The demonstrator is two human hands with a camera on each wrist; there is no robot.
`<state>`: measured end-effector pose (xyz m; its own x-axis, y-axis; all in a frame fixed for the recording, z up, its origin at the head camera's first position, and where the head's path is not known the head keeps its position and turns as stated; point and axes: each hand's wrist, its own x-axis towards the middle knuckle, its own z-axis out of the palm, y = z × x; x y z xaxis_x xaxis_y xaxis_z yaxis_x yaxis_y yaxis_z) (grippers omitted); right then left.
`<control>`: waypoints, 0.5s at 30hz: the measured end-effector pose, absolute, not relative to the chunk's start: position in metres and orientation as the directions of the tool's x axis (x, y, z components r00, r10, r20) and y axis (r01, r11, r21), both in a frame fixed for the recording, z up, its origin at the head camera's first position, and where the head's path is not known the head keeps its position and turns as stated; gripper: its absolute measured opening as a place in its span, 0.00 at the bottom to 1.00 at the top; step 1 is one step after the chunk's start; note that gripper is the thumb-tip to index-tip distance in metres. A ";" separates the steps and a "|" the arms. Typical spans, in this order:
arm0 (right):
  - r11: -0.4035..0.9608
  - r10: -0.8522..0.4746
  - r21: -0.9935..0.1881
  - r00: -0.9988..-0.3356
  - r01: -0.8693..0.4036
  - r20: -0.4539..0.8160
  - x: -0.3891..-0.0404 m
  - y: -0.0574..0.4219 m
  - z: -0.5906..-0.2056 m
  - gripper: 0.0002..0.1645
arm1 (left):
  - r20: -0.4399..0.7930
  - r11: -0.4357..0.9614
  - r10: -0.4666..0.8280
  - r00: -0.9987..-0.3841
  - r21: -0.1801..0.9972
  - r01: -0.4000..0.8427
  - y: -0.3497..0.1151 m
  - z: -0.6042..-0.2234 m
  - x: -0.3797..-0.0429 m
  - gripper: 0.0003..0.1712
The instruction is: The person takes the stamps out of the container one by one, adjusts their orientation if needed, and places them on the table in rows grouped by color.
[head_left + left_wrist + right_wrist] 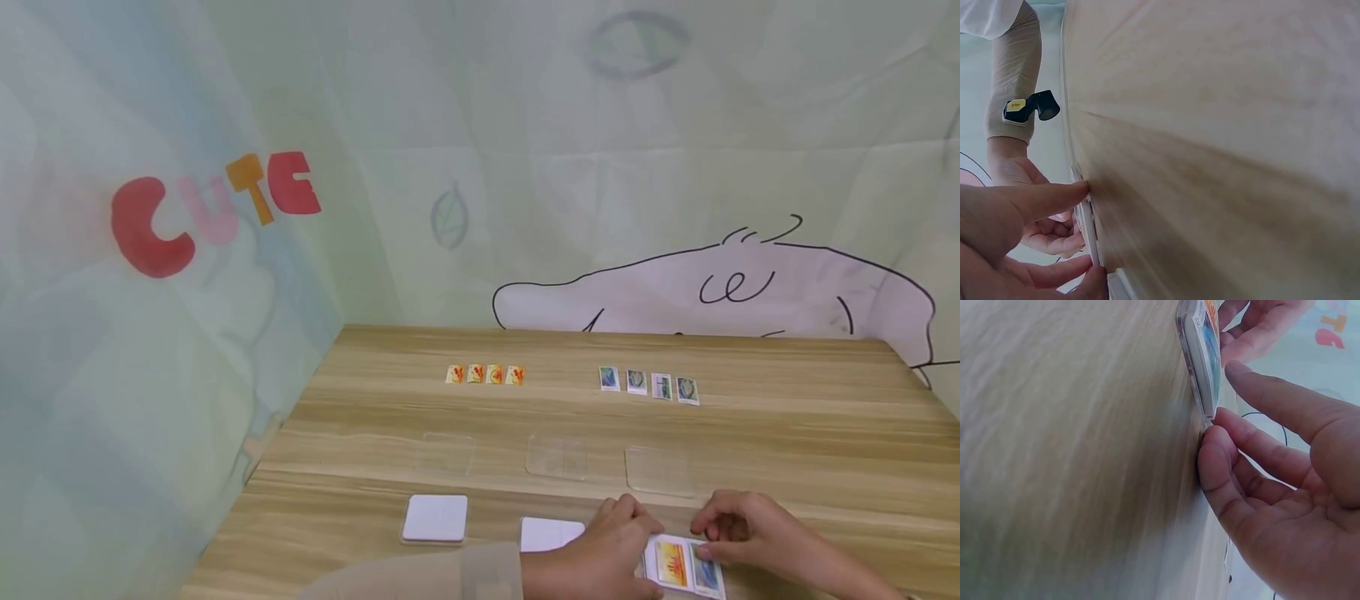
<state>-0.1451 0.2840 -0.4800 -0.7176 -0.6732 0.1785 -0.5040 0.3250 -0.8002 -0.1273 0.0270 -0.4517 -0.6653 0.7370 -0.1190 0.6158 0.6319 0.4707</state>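
A white card block (652, 557) on a clear plastic base lies at the table's front edge. Its face carries an orange-yellow picture stamp (671, 564) and a blue picture stamp (705, 573). My left hand (611, 546) holds the block by its left side, fingers and thumb spread along the edge, as the left wrist view shows. At the block's right side is my right hand (757, 533). Its thumb (1254, 381) stands close over the blue stamp, and whether they touch is unclear. The other fingers of that hand are bent beside the block's edge.
Two more white card blocks, one at the left (435, 518) and one partly behind my left hand (551, 534), lie on the wooden table (337, 425). Behind them are three clear plastic squares (557, 457). Several orange stamps (476, 373) and several bluish stamps (637, 382) lie farther back.
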 end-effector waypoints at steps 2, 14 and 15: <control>0.314 -0.677 -0.800 -0.711 -0.512 0.189 -0.146 0.284 -0.481 0.08 | -0.118 0.634 0.735 -0.668 0.470 0.614 0.028 -0.452 -0.128 0.36; 0.318 -0.674 -0.810 -0.719 -0.492 0.172 -0.147 0.284 -0.482 0.08 | -0.103 0.636 0.734 -0.672 0.453 0.625 0.028 -0.453 -0.128 0.35; 0.317 -0.672 -0.810 -0.719 -0.493 0.175 -0.146 0.285 -0.482 0.08 | -0.101 0.635 0.734 -0.671 0.452 0.626 0.029 -0.453 -0.128 0.35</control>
